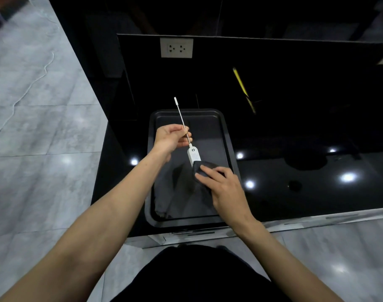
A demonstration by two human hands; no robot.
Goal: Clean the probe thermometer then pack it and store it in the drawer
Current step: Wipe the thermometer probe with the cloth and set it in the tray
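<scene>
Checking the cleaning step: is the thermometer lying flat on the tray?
No. The left hand pinches the thermometer by its stem, above the tray.

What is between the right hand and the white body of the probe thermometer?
In the head view, a dark cloth lies between them: the right hand wraps it round the lower end of the probe thermometer.
</scene>
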